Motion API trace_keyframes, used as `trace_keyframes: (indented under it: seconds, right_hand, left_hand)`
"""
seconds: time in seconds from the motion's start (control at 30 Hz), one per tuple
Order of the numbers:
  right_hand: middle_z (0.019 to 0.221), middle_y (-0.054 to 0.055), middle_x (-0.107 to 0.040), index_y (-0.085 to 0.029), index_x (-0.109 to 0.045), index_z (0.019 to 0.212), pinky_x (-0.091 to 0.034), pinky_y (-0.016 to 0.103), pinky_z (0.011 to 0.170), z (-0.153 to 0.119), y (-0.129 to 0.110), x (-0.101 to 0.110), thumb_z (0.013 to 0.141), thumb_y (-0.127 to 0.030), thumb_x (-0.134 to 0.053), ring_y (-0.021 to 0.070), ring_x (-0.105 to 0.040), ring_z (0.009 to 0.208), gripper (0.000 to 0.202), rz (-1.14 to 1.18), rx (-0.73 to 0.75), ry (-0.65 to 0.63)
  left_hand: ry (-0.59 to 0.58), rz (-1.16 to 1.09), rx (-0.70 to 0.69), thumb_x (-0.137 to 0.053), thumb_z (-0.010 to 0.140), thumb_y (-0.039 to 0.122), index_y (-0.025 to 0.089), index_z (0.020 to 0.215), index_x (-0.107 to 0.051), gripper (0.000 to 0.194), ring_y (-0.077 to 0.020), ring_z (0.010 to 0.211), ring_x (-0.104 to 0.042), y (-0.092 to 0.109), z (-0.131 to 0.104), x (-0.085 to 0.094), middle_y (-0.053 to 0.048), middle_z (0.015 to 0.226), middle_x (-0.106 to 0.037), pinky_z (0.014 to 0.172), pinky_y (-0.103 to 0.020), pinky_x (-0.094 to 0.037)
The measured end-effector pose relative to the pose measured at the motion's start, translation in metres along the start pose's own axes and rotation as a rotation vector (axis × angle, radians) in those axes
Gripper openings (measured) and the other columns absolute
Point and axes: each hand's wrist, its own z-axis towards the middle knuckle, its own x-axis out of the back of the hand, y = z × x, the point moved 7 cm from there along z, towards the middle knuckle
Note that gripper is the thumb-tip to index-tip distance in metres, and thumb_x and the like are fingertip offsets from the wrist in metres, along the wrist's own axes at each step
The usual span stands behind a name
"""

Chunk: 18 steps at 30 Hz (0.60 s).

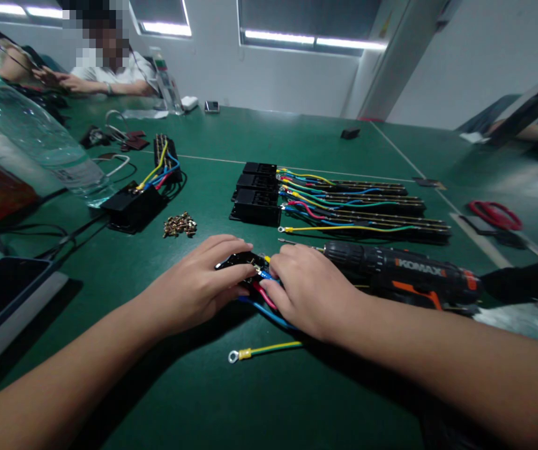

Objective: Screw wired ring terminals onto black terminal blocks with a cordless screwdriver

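My left hand (212, 275) is closed round a small black plastic housing (240, 257) in the middle of the table, its thumb and fingers on either side. My right hand (308, 284) pinches a blue-sleeved wire terminal (265, 274) at the open side of the housing. A red wire (265, 295) and a blue wire (269, 312) run out beneath the fingers. In front lies a yellow-green wire (273, 347) ending in a ring terminal (234, 356). The inside of the housing is mostly hidden by my fingers.
A cordless drill (404, 269) lies just right of my right hand. Several wired black units (257, 206) rest behind, beside a pile of brass screws (179, 225). A water bottle (39, 131) and phone (6, 300) are at left. People sit across the green table (212, 134).
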Motion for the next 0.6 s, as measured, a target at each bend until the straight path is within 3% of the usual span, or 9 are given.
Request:
trace_keyframes:
  seconds: [0.13, 0.27, 0.4, 0.6]
  right_hand:
    - [0.096, 0.015, -0.068, -0.012, -0.068, 0.096, -0.05, 0.046, 0.086, 0.001, -0.003, -0.003, 0.097, -0.029, -0.047, 0.0314, -0.063, 0.094, 0.028, -0.052, 0.021, 0.006]
    - [0.095, 0.014, -0.065, -0.014, -0.069, 0.09, -0.049, 0.044, 0.088, 0.003, -0.003, -0.008, 0.099, -0.028, -0.044, 0.029, -0.061, 0.094, 0.031, -0.007, -0.005, -0.029]
    - [0.109, 0.015, -0.061, -0.015, -0.068, 0.092, -0.047, 0.04, 0.092, 0.002, 0.001, -0.009, 0.098, -0.027, -0.046, 0.0264, -0.057, 0.102, 0.026, 0.1, -0.074, 0.04]
    - [0.09, 0.009, -0.067, -0.017, -0.064, 0.089, -0.044, 0.035, 0.078, 0.006, 0.002, -0.015, 0.098, -0.025, -0.043, 0.0217, -0.061, 0.084, 0.024, 0.189, -0.107, -0.058]
  left_hand:
    - [0.0, 0.005, 0.004, -0.06, 0.091, 0.016, 0.018, 0.116, -0.066, 0.025, -0.0307, 0.126, -0.051, 0.0, 0.0, -0.001, -0.016, 0.134, -0.056, 0.102, -0.049, -0.051]
    - [0.01, 0.015, -0.006, -0.059, 0.092, 0.016, 0.018, 0.115, -0.066, 0.024, -0.0307, 0.126, -0.051, 0.001, 0.0, -0.001, -0.016, 0.133, -0.056, 0.102, -0.049, -0.052]
    - [0.021, 0.02, -0.016, -0.058, 0.093, 0.017, 0.018, 0.114, -0.066, 0.022, -0.0309, 0.125, -0.051, 0.001, 0.0, 0.001, -0.017, 0.132, -0.056, 0.101, -0.049, -0.052]
    - [0.006, 0.01, 0.004, -0.057, 0.093, 0.016, 0.018, 0.114, -0.067, 0.023, -0.0312, 0.126, -0.051, 0.001, 0.001, 0.0, -0.016, 0.133, -0.056, 0.103, -0.05, -0.051]
